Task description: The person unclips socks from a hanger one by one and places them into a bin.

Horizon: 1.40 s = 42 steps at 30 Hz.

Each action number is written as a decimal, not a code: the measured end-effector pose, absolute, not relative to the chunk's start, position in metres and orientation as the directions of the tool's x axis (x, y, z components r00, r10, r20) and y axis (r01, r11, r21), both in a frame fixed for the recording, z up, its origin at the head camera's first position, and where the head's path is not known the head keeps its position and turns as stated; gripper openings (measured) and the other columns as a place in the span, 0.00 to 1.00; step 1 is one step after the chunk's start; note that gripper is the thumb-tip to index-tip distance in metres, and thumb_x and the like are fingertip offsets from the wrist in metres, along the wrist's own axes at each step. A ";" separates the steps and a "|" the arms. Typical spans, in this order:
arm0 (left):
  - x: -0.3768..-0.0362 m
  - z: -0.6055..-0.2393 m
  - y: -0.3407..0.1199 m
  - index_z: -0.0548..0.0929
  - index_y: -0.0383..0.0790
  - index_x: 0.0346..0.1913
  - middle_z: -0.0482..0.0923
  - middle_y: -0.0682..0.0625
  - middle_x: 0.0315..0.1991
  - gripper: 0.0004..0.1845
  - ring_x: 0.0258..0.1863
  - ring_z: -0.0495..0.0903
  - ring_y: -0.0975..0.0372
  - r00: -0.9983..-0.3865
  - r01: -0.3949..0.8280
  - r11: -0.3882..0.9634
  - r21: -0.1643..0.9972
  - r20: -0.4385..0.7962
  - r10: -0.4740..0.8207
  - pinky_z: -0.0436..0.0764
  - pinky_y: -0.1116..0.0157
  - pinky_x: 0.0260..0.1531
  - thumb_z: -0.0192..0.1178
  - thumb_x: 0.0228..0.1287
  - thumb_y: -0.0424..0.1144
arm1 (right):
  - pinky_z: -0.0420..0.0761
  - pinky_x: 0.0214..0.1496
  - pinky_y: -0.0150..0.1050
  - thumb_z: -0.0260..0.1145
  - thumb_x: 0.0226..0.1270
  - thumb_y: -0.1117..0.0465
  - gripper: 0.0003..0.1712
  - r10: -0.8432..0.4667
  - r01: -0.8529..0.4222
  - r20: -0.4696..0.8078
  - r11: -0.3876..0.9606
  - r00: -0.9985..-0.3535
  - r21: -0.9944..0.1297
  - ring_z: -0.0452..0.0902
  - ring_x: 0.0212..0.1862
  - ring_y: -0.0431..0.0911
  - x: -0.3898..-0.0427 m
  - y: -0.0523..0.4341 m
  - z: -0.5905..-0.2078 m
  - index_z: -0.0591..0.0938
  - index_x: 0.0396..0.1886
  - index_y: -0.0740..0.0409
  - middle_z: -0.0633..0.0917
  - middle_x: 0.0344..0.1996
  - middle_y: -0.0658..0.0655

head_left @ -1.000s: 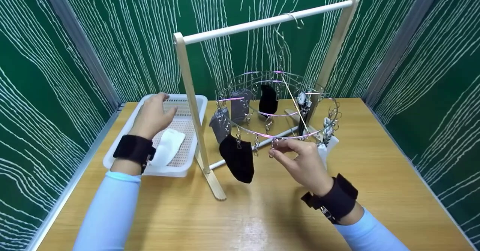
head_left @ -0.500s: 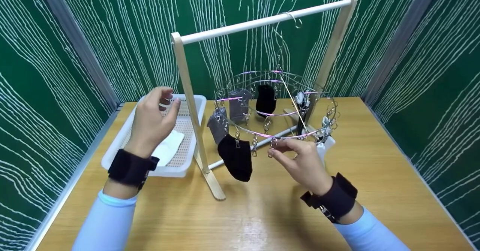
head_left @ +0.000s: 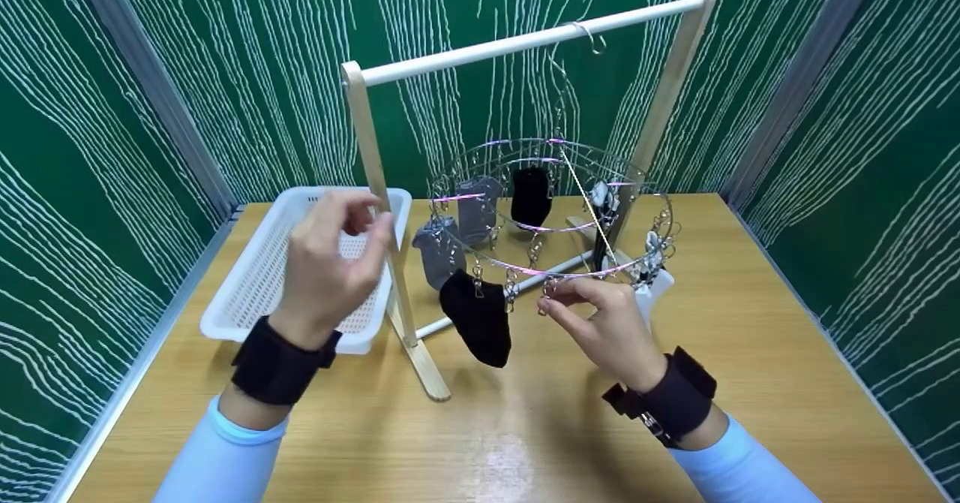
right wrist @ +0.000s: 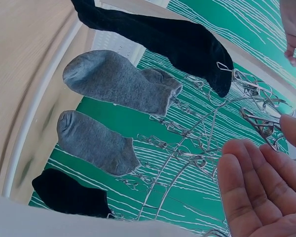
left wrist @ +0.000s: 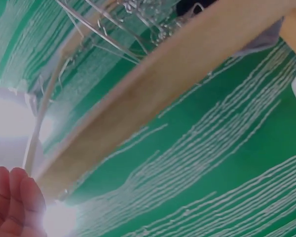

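Note:
My right hand (head_left: pixel 604 326) pinches a metal clip (right wrist: pixel 264 128) on the front rim of a round sock hanger (head_left: pixel 491 261). No sock hangs from that clip. My left hand (head_left: pixel 330 270) is raised beside the rack's left post (head_left: pixel 367 139), fingers loosely bent, with nothing seen in it. Left of the pinched clip hangs a black sock (head_left: pixel 480 326). Farther round are two grey socks (right wrist: pixel 116 81) and another black sock (head_left: pixel 530 197). Pale socks (head_left: pixel 654 289) hang at the right, partly behind my right hand. The left hand and wrist cover part of the basket's inside.
A white plastic basket (head_left: pixel 217 329) stands at the left of the wooden table (head_left: pixel 510 435). The hanger hooks over the white bar (head_left: pixel 480 53) of a wooden rack, whose left foot (head_left: pixel 431 375) reaches forward. Green walls with white streaks enclose the table.
My left hand has lifted from over the basket and moved right toward the rack post; the white sock seen in the basket before is now out of sight. My right hand stays at the clip.

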<state>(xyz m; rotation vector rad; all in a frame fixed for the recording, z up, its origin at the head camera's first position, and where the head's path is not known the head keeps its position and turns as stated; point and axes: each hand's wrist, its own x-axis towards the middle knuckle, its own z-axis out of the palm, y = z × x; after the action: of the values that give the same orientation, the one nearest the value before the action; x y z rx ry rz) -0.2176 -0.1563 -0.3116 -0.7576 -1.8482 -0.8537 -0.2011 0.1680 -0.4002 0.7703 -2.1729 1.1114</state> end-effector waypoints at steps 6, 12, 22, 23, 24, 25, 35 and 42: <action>-0.217 -0.318 -0.134 0.85 0.31 0.45 0.86 0.41 0.36 0.09 0.35 0.86 0.53 -0.329 0.829 0.552 0.095 0.880 0.343 0.91 0.58 0.40 0.72 0.66 0.30 | 0.85 0.47 0.20 0.81 0.62 0.71 0.06 -0.235 -0.707 0.707 0.498 -0.667 -0.502 0.92 0.34 0.42 -0.201 0.169 -0.400 0.91 0.38 0.64 0.94 0.32 0.55; -0.219 -0.325 -0.111 0.89 0.32 0.52 0.91 0.41 0.47 0.13 0.48 0.91 0.51 -0.384 0.824 0.565 0.040 0.772 0.506 0.91 0.58 0.55 0.74 0.68 0.34 | 0.85 0.45 0.21 0.80 0.64 0.70 0.05 -0.241 -0.715 0.707 0.480 -0.665 -0.508 0.92 0.34 0.42 -0.202 0.168 -0.401 0.91 0.38 0.63 0.95 0.33 0.56; -0.225 -0.339 -0.080 0.91 0.34 0.54 0.92 0.44 0.50 0.13 0.51 0.91 0.53 -0.370 0.818 0.566 -0.103 0.660 0.654 0.90 0.57 0.57 0.72 0.70 0.33 | 0.86 0.42 0.21 0.79 0.63 0.73 0.06 -0.237 -0.738 0.727 0.441 -0.645 -0.511 0.92 0.33 0.43 -0.201 0.165 -0.401 0.92 0.39 0.65 0.95 0.33 0.56; -0.225 -0.340 -0.078 0.91 0.34 0.54 0.92 0.44 0.49 0.12 0.50 0.91 0.53 -0.358 0.815 0.565 -0.124 0.659 0.661 0.91 0.57 0.56 0.71 0.70 0.33 | 0.86 0.42 0.21 0.79 0.63 0.73 0.06 -0.239 -0.743 0.731 0.439 -0.639 -0.506 0.92 0.33 0.43 -0.201 0.165 -0.401 0.92 0.39 0.65 0.95 0.33 0.57; -0.226 -0.341 -0.076 0.91 0.35 0.53 0.92 0.45 0.47 0.11 0.49 0.92 0.54 -0.345 0.813 0.564 -0.146 0.660 0.667 0.91 0.58 0.54 0.70 0.71 0.32 | 0.86 0.42 0.21 0.79 0.62 0.73 0.06 -0.239 -0.747 0.736 0.439 -0.633 -0.499 0.92 0.33 0.43 -0.201 0.165 -0.402 0.92 0.39 0.64 0.95 0.32 0.56; -0.226 -0.342 -0.074 0.92 0.35 0.52 0.92 0.46 0.46 0.10 0.47 0.92 0.54 -0.331 0.810 0.562 -0.165 0.662 0.673 0.91 0.59 0.53 0.70 0.71 0.32 | 0.86 0.42 0.21 0.79 0.62 0.74 0.07 -0.238 -0.750 0.740 0.437 -0.628 -0.496 0.92 0.33 0.43 -0.201 0.165 -0.402 0.92 0.39 0.64 0.95 0.32 0.56; -0.230 -0.347 -0.069 0.94 0.38 0.43 0.93 0.49 0.35 0.07 0.33 0.90 0.59 -0.242 0.758 0.581 -0.297 0.698 0.673 0.90 0.65 0.36 0.71 0.66 0.27 | 0.86 0.42 0.22 0.79 0.60 0.77 0.11 -0.250 -0.767 0.745 0.402 -0.618 -0.501 0.92 0.33 0.44 -0.196 0.165 -0.400 0.92 0.42 0.66 0.95 0.34 0.55; -0.232 -0.348 -0.071 0.93 0.38 0.40 0.91 0.50 0.33 0.07 0.31 0.90 0.59 -0.251 0.752 0.590 -0.292 0.701 0.667 0.90 0.64 0.35 0.69 0.66 0.25 | 0.87 0.45 0.23 0.80 0.58 0.77 0.15 -0.274 -0.797 0.776 0.419 -0.568 -0.435 0.92 0.35 0.45 -0.189 0.170 -0.394 0.92 0.44 0.67 0.95 0.36 0.57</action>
<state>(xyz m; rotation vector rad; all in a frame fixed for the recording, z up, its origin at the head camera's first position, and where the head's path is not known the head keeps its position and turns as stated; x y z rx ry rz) -0.2324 -0.0714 -0.3478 -1.1294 -1.9829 -0.1291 -0.1887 0.1705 -0.3942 0.9027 -2.0608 1.0965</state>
